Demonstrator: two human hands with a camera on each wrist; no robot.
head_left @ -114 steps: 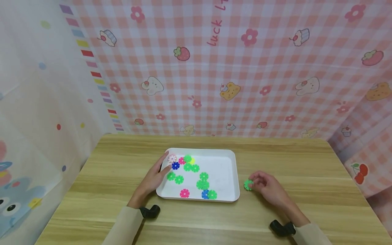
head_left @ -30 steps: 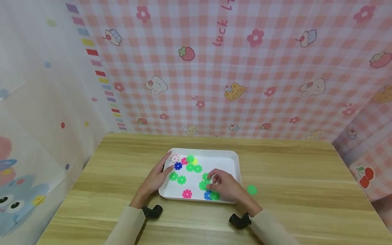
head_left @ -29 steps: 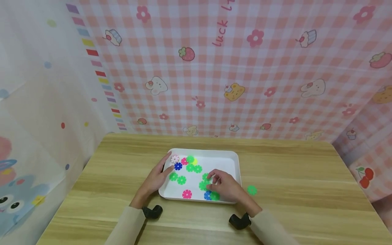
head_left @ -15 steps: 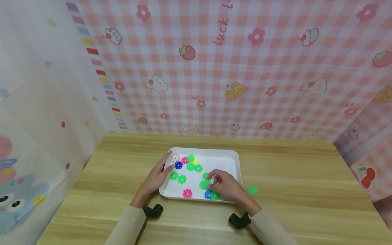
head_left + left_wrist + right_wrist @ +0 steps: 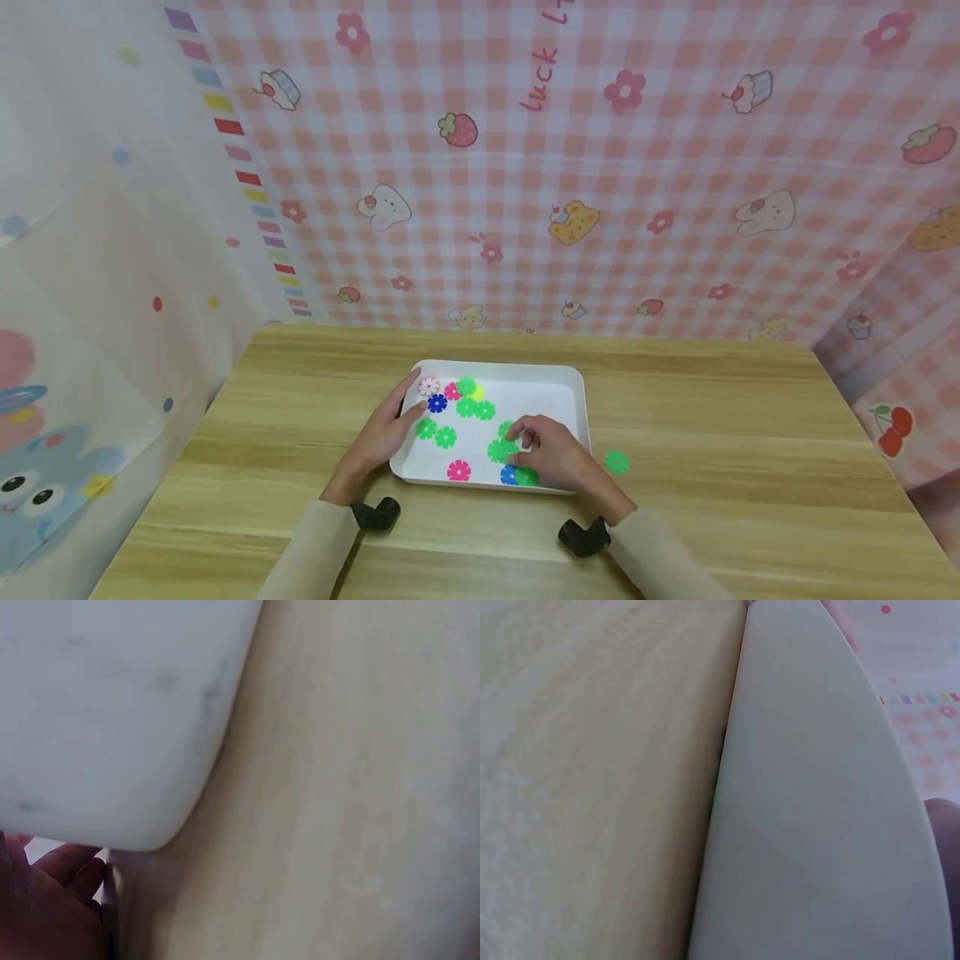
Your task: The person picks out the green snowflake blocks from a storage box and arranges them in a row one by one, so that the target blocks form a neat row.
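Note:
In the head view my left hand point(image 5: 384, 429) grips the left side of a white tray point(image 5: 540, 387), the thumb over the rim inside it. My right hand point(image 5: 553, 454) is over the tray's right part, its thumb and index finger curled at the edges of a green notched plastic snowflake disc point(image 5: 512, 452) that overlaps another. Below these, a blue disc point(image 5: 509, 475) is partly under a green one. More green discs point(image 5: 446, 437), a dark blue disc point(image 5: 437, 403), a white-pink disc point(image 5: 429, 386), pink discs point(image 5: 459, 471) and a yellow disc point(image 5: 478, 392) lie in the tray.
One green disc point(image 5: 617, 462) lies on the wooden table point(image 5: 712, 433), just right of the tray. Pink checked cloth point(image 5: 487, 167) hangs behind the table. The tray's outer wall point(image 5: 817, 795) fills much of the right wrist view.
Since the oldest frame, my right hand has left the green disc on the table beside the tray and moved left over the tray. In the last second, both hands have stayed put.

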